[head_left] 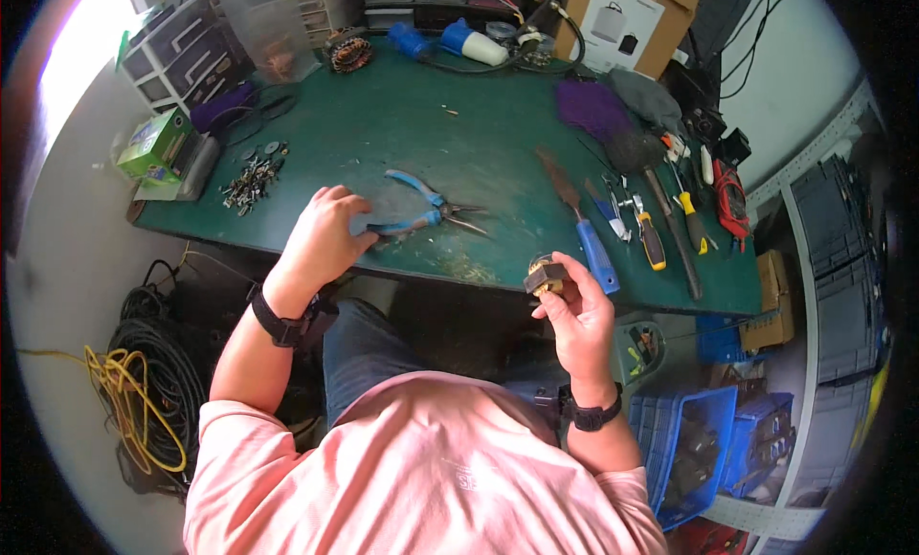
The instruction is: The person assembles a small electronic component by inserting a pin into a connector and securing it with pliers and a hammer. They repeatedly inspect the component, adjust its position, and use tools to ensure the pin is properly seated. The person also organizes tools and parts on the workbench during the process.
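My right hand (581, 316), at the table's front edge, pinches a small transformer (545, 277) between thumb and fingers. It has a dark block-shaped core and yellowish windings. Over the table to the left, my left hand (330, 232) has its thumb and forefinger apart, beside a handle end of the blue-handled pliers (433, 213). I cannot tell whether the fingertips touch that handle. The pliers lie with jaws spread, pointing right. A scraper (595, 254) with a blue handle and rusty blade lies just beyond my right hand.
Screwdrivers (652, 241), a hammer (675, 234) and red cables (731, 201) lie on the right. A pile of small metal parts (253, 180) and a green box (158, 148) are on the left. Blue crates (682, 440) stand below right; coiled cables (148, 392) hang below left.
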`<state>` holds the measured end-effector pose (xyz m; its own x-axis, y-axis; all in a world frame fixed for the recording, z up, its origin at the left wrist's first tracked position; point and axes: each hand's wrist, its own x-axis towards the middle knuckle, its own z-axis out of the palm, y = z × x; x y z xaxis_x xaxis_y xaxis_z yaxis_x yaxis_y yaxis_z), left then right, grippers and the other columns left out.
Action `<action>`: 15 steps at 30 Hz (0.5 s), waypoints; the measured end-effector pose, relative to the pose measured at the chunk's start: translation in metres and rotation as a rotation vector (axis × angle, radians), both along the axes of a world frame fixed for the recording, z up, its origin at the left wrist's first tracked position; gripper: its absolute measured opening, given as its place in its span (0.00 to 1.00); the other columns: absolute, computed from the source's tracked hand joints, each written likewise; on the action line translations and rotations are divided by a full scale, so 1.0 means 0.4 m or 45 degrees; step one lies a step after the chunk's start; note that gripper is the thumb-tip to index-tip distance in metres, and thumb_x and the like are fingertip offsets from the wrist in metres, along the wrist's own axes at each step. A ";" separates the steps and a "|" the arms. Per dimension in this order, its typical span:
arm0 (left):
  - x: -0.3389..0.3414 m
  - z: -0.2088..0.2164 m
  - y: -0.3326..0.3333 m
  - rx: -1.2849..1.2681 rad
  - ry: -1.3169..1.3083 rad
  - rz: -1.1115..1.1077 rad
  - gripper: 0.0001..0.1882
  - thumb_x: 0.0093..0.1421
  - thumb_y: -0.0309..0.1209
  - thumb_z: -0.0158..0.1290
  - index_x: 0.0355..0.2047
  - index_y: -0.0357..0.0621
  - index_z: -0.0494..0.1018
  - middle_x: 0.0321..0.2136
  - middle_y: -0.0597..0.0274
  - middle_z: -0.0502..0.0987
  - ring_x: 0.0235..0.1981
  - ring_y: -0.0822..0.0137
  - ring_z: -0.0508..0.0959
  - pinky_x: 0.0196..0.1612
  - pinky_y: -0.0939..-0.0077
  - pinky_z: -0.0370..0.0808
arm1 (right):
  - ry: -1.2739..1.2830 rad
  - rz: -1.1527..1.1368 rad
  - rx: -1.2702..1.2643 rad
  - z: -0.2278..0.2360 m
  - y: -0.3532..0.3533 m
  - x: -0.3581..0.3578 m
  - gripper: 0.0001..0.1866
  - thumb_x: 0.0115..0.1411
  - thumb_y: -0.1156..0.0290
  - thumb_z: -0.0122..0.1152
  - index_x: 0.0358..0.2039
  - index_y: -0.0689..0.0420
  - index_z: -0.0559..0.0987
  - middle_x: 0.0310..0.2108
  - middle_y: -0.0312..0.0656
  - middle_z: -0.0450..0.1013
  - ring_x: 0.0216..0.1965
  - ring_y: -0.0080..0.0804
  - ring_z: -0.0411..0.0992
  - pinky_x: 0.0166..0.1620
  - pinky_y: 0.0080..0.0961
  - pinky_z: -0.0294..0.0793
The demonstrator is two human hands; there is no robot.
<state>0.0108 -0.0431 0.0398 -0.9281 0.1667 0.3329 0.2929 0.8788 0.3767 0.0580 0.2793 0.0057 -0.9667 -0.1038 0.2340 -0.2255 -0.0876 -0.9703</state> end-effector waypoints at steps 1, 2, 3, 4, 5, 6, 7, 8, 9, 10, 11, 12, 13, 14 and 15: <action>-0.001 -0.008 -0.006 -0.014 -0.030 -0.011 0.14 0.45 0.26 0.63 0.34 0.37 0.77 0.35 0.51 0.76 0.42 0.48 0.73 0.48 0.60 0.71 | 0.006 -0.002 0.024 0.003 -0.004 -0.005 0.22 0.60 0.80 0.60 0.56 0.62 0.70 0.44 0.39 0.71 0.41 0.23 0.73 0.37 0.18 0.79; -0.005 -0.023 -0.011 -0.024 -0.062 -0.025 0.12 0.46 0.26 0.62 0.33 0.37 0.77 0.34 0.51 0.76 0.41 0.49 0.74 0.47 0.60 0.71 | 0.009 -0.008 0.052 0.008 -0.008 -0.009 0.22 0.60 0.80 0.60 0.56 0.62 0.71 0.44 0.39 0.71 0.41 0.23 0.73 0.37 0.18 0.79; -0.009 -0.035 -0.015 -0.034 -0.094 -0.039 0.11 0.46 0.26 0.62 0.31 0.37 0.77 0.33 0.51 0.77 0.40 0.49 0.74 0.46 0.60 0.71 | 0.013 -0.015 0.080 0.012 -0.012 -0.013 0.22 0.60 0.80 0.59 0.56 0.62 0.71 0.44 0.39 0.70 0.41 0.24 0.73 0.37 0.18 0.79; -0.014 -0.043 -0.013 -0.028 -0.021 -0.060 0.08 0.47 0.26 0.61 0.28 0.37 0.77 0.29 0.52 0.77 0.37 0.49 0.74 0.44 0.60 0.71 | 0.028 0.011 0.108 0.020 -0.015 -0.019 0.22 0.60 0.81 0.59 0.55 0.62 0.71 0.44 0.39 0.70 0.41 0.24 0.73 0.36 0.18 0.79; -0.017 -0.045 -0.004 -0.022 -0.024 -0.078 0.08 0.47 0.26 0.61 0.28 0.37 0.77 0.28 0.52 0.77 0.36 0.49 0.75 0.43 0.60 0.71 | 0.041 0.035 0.142 0.031 -0.016 -0.028 0.21 0.60 0.81 0.59 0.55 0.62 0.71 0.44 0.39 0.69 0.41 0.24 0.73 0.36 0.18 0.79; -0.019 -0.045 0.009 -0.015 -0.027 -0.095 0.08 0.47 0.26 0.61 0.27 0.37 0.77 0.27 0.52 0.77 0.36 0.49 0.75 0.43 0.60 0.71 | 0.053 0.061 0.176 0.043 -0.018 -0.037 0.21 0.60 0.81 0.58 0.55 0.63 0.71 0.44 0.40 0.69 0.41 0.24 0.73 0.36 0.18 0.78; -0.021 -0.045 0.023 -0.010 -0.028 -0.110 0.07 0.47 0.26 0.61 0.27 0.37 0.77 0.26 0.52 0.77 0.35 0.49 0.75 0.43 0.60 0.71 | 0.071 0.081 0.183 0.057 -0.021 -0.046 0.21 0.60 0.82 0.58 0.55 0.63 0.71 0.44 0.40 0.69 0.40 0.24 0.73 0.36 0.19 0.78; -0.024 -0.054 0.044 0.008 0.037 -0.154 0.08 0.46 0.28 0.62 0.25 0.38 0.76 0.25 0.52 0.76 0.33 0.49 0.75 0.42 0.60 0.71 | 0.087 0.096 0.195 0.072 -0.023 -0.056 0.21 0.60 0.82 0.58 0.55 0.63 0.71 0.44 0.40 0.69 0.40 0.24 0.73 0.35 0.19 0.78; -0.026 -0.059 0.060 -0.049 0.060 -0.183 0.08 0.46 0.29 0.62 0.25 0.38 0.77 0.25 0.52 0.76 0.34 0.49 0.75 0.42 0.60 0.72 | 0.103 0.127 0.204 0.089 -0.029 -0.063 0.21 0.60 0.82 0.58 0.54 0.63 0.71 0.44 0.40 0.69 0.40 0.24 0.73 0.35 0.19 0.78; -0.023 -0.063 0.069 -0.109 0.054 -0.182 0.08 0.46 0.29 0.62 0.26 0.39 0.77 0.25 0.53 0.76 0.34 0.49 0.75 0.42 0.60 0.72 | 0.131 0.113 0.235 0.107 -0.038 -0.066 0.21 0.59 0.83 0.57 0.54 0.63 0.71 0.43 0.39 0.69 0.39 0.24 0.73 0.35 0.20 0.77; -0.025 -0.064 0.075 -0.168 0.052 -0.174 0.08 0.45 0.30 0.62 0.26 0.40 0.77 0.26 0.53 0.75 0.35 0.49 0.75 0.42 0.60 0.73 | 0.066 0.076 0.268 0.126 -0.044 -0.063 0.21 0.59 0.83 0.57 0.54 0.63 0.72 0.43 0.39 0.70 0.38 0.24 0.73 0.35 0.20 0.77; -0.027 -0.057 0.081 -0.181 -0.013 -0.121 0.10 0.45 0.30 0.62 0.27 0.41 0.77 0.28 0.52 0.75 0.36 0.49 0.75 0.43 0.60 0.73 | 0.019 0.060 0.286 0.142 -0.056 -0.062 0.21 0.59 0.84 0.57 0.54 0.63 0.72 0.42 0.39 0.70 0.38 0.24 0.73 0.35 0.20 0.77; -0.026 -0.053 0.097 -0.193 -0.078 -0.064 0.11 0.44 0.31 0.62 0.29 0.41 0.77 0.31 0.52 0.75 0.37 0.49 0.75 0.44 0.60 0.73 | -0.026 0.046 0.301 0.154 -0.062 -0.056 0.21 0.58 0.84 0.57 0.53 0.63 0.72 0.42 0.39 0.70 0.37 0.24 0.73 0.35 0.20 0.77; -0.038 -0.036 0.099 -0.158 -0.039 -0.118 0.14 0.44 0.33 0.63 0.31 0.41 0.77 0.33 0.51 0.74 0.38 0.49 0.74 0.44 0.59 0.73 | -0.055 0.026 0.266 0.152 -0.059 -0.055 0.20 0.58 0.84 0.57 0.53 0.63 0.72 0.42 0.39 0.71 0.37 0.24 0.73 0.34 0.20 0.77; -0.051 -0.024 0.102 -0.130 0.003 -0.173 0.17 0.43 0.35 0.65 0.32 0.42 0.77 0.36 0.50 0.73 0.40 0.49 0.74 0.45 0.58 0.73 | -0.085 0.010 0.228 0.137 -0.046 -0.044 0.20 0.58 0.84 0.57 0.52 0.63 0.73 0.41 0.40 0.72 0.37 0.24 0.73 0.33 0.19 0.77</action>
